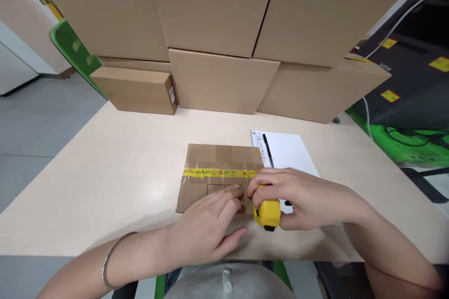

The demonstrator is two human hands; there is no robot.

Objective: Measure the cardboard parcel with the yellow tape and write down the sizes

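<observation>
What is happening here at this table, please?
A person sits at a light wooden table with a flat cardboard parcel sealed by yellow printed tape. The left hand rests flat on the parcel. The right hand holds a small yellow tape measure at the parcel's right edge. A white sheet with a black pen on it lies beside the parcel, and larger cardboard boxes are stacked behind.
</observation>
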